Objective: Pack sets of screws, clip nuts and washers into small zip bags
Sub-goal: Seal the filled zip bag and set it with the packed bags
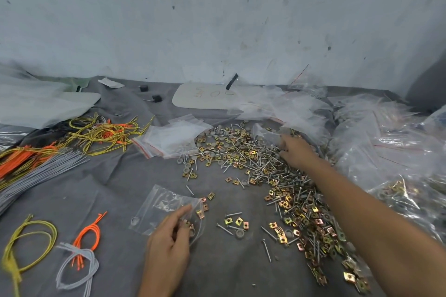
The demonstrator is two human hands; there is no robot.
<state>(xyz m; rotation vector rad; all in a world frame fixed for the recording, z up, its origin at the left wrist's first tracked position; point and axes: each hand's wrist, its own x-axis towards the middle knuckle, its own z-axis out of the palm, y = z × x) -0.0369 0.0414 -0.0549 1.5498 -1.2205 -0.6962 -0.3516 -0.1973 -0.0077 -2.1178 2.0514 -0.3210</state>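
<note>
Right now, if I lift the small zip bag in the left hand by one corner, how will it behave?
The zip bag looks thin and crinkled, so it will probably flop. The clip nuts at its right edge may well spill. Its glossy film could slip from the left hand.

Zip bag left of hardware heap
</note>
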